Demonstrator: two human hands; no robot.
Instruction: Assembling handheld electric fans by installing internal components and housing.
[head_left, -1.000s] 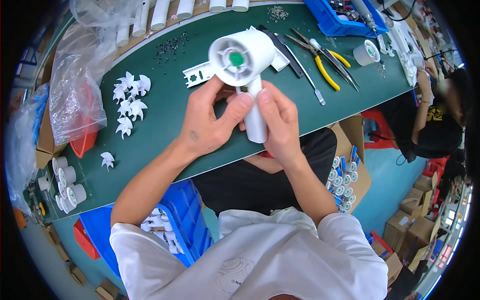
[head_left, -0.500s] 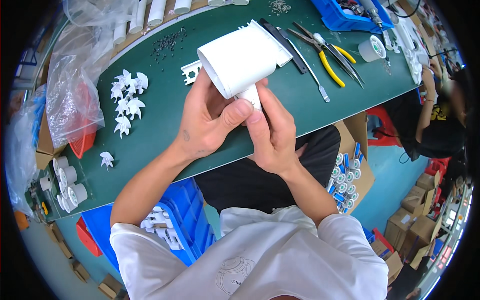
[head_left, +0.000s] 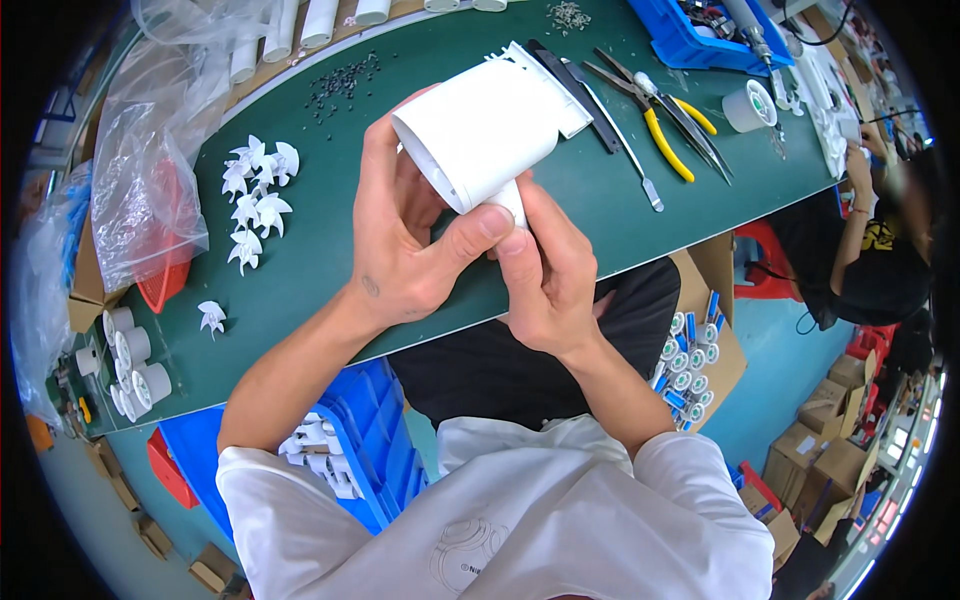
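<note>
A white plastic cylindrical housing (head_left: 480, 130) with an open end facing left is held up over the near part of the table. My left hand (head_left: 405, 255) is closed round its left and under side, thumb on the short white stem (head_left: 509, 203) below it. Between thumb and fingers, my right hand (head_left: 548, 280) pinches that same stem. The two thumbs are close together. Behind the housing lie a flat white slatted part, partly hidden, a black strip (head_left: 575, 92) and a thin metal spatula (head_left: 650, 193).
Yellow-handled pliers (head_left: 655, 130) lie to the right, near a white cup-shaped part (head_left: 748, 106) and a blue bin (head_left: 700, 45). White fan blades (head_left: 270, 212) and black screws (head_left: 340, 82) are at left. A blue crate (head_left: 370, 430) stands below the table. A person (head_left: 880, 240) sits at right.
My left hand has shifted its fingers up round the back of the housing. A white bracket seen left of the housing before is now hidden. My right hand keeps its pinch on the stem.
</note>
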